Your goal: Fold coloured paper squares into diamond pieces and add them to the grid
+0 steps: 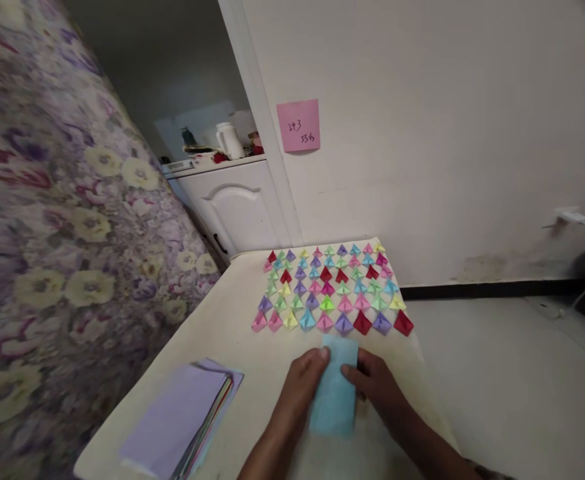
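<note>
A light blue sheet of paper [335, 400], which looks folded into a long rectangle, is held between my two hands over the front of the table. My left hand [306, 373] grips its left edge, the thumb lying on top near the upper corner. On the opposite edge, my right hand [370, 375] pinches the paper with the thumb across its face; the fingers behind it are partly hidden. Just beyond the paper, several rows of small folded paper pieces [343, 325] in many colours are laid out. To the left lies a stack of coloured paper [177, 417], purple on top.
The cream tabletop [222, 337] reaches to the wall [422, 133], where a pink note [298, 125] is stuck. A floral curtain [87, 287] hangs along the left. Behind stands a white cabinet [240, 210] with a white jug [229, 141] on it. A plugged-in cable [572, 215] is at right.
</note>
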Demonstrator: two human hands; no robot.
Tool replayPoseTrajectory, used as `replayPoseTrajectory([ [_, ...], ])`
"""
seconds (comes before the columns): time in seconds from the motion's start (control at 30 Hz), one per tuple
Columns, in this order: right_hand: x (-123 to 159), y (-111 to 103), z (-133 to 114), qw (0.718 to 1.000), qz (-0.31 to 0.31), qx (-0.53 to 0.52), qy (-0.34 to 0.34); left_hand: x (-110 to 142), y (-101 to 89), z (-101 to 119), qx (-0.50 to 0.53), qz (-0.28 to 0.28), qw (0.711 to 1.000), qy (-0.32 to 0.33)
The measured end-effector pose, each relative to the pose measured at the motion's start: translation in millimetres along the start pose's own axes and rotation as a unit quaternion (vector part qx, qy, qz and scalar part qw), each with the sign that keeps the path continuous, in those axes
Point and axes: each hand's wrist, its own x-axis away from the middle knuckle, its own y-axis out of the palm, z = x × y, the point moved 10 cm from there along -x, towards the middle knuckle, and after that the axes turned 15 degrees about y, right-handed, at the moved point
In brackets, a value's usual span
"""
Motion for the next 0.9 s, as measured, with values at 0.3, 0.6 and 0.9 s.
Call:
replayPoseTrajectory([
  [0.3, -6, -15, -5, 0.999, 0.021, 0.021, -0.017, -3, 2.0, -14, 0.069, 0.061, 0.996, 0.0],
  [0.6, -12, -21, -2, 0.999, 0.041, 0.01, 0.008, -7, 4.3, -11, 0.072, 0.043, 0.996, -0.004],
  [0.9, -11, -34, -3, 0.999, 0.041, 0.034, 0.009, -4, 19.8, -19, 0.037, -0.022, 0.999, -0.019],
])
